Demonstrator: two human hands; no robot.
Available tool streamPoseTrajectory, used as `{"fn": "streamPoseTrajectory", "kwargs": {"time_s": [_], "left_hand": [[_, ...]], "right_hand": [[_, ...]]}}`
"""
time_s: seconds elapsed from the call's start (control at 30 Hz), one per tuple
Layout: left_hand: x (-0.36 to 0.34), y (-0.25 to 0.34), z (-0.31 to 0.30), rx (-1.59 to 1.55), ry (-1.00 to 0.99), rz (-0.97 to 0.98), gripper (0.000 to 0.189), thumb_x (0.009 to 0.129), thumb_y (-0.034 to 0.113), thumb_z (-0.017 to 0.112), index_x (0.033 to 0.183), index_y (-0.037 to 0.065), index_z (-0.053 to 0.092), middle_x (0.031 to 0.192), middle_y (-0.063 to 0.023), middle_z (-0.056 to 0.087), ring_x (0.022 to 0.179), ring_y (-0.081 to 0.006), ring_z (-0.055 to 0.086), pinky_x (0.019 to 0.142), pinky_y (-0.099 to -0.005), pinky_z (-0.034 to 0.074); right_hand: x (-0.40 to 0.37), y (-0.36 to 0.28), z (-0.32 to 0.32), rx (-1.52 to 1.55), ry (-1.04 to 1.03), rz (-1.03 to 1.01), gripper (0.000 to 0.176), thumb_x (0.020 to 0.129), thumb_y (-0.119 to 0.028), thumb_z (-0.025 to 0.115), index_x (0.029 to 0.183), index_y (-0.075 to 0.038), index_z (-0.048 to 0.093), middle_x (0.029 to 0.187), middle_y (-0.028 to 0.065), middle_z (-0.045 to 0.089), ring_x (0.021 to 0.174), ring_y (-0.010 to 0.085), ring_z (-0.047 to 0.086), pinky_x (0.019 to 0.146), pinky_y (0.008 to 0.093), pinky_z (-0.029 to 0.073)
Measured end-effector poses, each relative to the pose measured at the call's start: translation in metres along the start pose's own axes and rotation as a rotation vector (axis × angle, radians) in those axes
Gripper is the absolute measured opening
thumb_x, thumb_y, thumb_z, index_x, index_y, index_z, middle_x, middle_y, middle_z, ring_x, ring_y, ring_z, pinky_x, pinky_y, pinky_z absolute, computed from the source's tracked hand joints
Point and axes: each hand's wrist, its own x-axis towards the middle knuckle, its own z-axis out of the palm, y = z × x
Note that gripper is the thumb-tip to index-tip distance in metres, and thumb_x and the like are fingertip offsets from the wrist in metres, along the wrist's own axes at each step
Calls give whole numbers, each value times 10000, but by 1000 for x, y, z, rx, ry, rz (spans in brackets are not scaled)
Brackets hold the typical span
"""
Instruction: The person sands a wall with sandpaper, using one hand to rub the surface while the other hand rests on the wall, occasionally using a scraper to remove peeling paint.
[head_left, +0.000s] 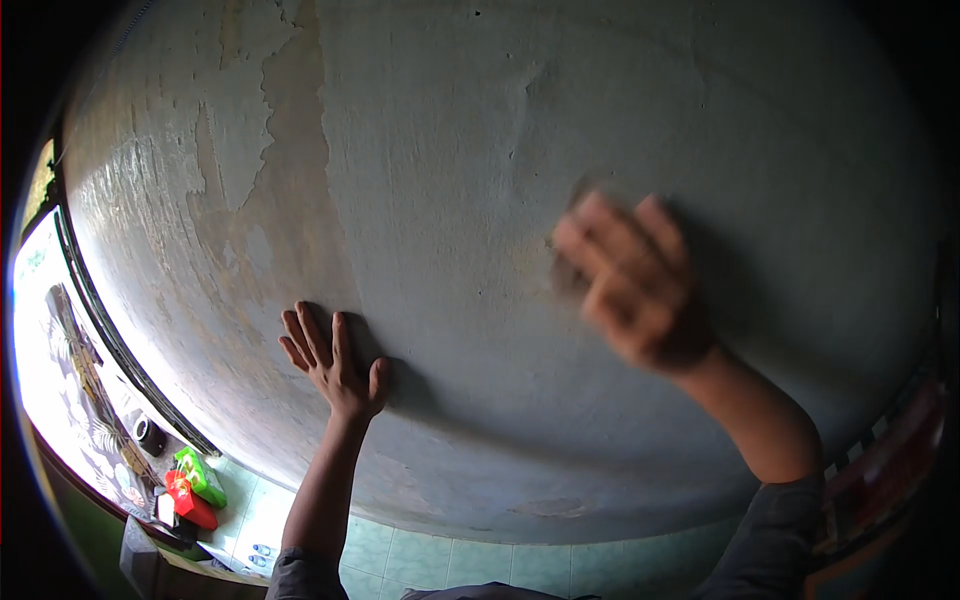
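A grey painted wall [450, 250] fills most of the view, its paint flaked off in ragged patches on the left. My left hand [338, 365] lies flat against the wall's lower middle, fingers spread, with nothing in it. Higher and to the right, my right hand [640, 285] is at the wall, blurred by motion, its fingers bent. Under those fingers shows a flat, dark brownish piece [568, 278], pressed between hand and wall. Blur hides what exactly it is.
At the left is a bright doorway [50, 330] with a patterned curtain [95, 410]. Green [203, 478] and red bags [190, 502] stand by it, near slippers [260, 553] on the tiled floor [430, 562]. A reddish piece of furniture [885, 470] is at the right.
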Motion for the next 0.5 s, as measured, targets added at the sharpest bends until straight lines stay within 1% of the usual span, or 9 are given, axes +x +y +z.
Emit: {"fn": "streamPoseTrajectory", "kwargs": {"time_s": [0.1, 0.13, 0.23, 0.27, 0.3, 0.37, 0.43, 0.47, 0.5], "left_hand": [[1, 2, -1, -1, 0, -12, 809, 1005, 673, 355, 1636, 177, 252, 1689, -265, 118, 1562, -473, 64, 1211, -642, 4], [-1, 2, -2, -5, -7, -10, 810, 1006, 673, 355, 1636, 176, 252, 1688, -266, 118, 1562, -475, 63, 1211, -643, 5], [0, 0, 0, -2, -3, 6, 809, 1006, 673, 357, 1634, 174, 255, 1687, -268, 120, 1560, -480, 64, 1209, -647, 11], [-1, -1, 0, -1, -4, 16, 807, 1007, 673, 358, 1632, 173, 259, 1687, -268, 121, 1560, -482, 64, 1209, -648, 13], [-2, -3, -1, -1, -5, 23, 806, 1007, 673, 359, 1631, 172, 262, 1687, -268, 122, 1559, -484, 65, 1208, -650, 16], [-3, -8, -6, 2, -55, 44, 818, 998, 689, 382, 1625, 176, 273, 1685, -268, 125, 1554, -495, 72, 1206, -658, 17], [-1, -17, -13, 20, -111, 83, 824, 991, 696, 397, 1623, 181, 277, 1684, -270, 127, 1551, -502, 76, 1206, -661, 18], [3, -22, -18, 22, -144, 98, 816, 984, 694, 428, 1612, 188, 307, 1680, -265, 154, 1551, -495, 91, 1205, -665, 17], [8, -30, -23, 23, -161, 115, 806, 981, 675, 455, 1606, 184, 323, 1679, -260, 165, 1552, -490, 97, 1207, -663, 20]], "right_hand": [[-3, -4, 4, 16, 21, -7, 183, 974, -238, 643, 815, -147, 644, 1353, 70, 661, 1423, 274, 488, 1203, 593, 300], [-11, -24, 20, 134, 26, -116, 168, 958, -225, 665, 814, -145, 631, 1346, 71, 663, 1412, 269, 501, 1205, 571, 308], [-5, -25, 23, 216, 7, -256, 153, 960, -220, 663, 834, -140, 630, 1358, 67, 658, 1403, 262, 513, 1201, 545, 330], [4, -4, 16, 86, 42, -191, 150, 967, -206, 651, 837, -136, 624, 1349, 66, 668, 1371, 265, 550, 1171, 528, 384], [21, 15, -3, 43, 35, -45, 124, 972, -180, 642, 857, -134, 633, 1308, 68, 691, 1322, 278, 593, 1131, 531, 430], [44, 32, -15, -84, 157, 168, 83, 946, -157, 650, 864, -141, 650, 1262, 71, 711, 1268, 283, 631, 1112, 518, 456], [43, 1, 3, 140, 33, -127, 90, 956, -140, 629, 867, -128, 621, 1236, 71, 721, 1239, 294, 651, 1094, 517, 472], [45, -11, 12, 244, -29, -275, 94, 961, -132, 619, 869, -121, 606, 1223, 71, 727, 1224, 300, 661, 1086, 517, 481], [52, -12, 17, 291, -33, -328, 98, 957, -142, 625, 862, -122, 610, 1225, 72, 726, 1221, 293, 663, 1080, 516, 486]]}}
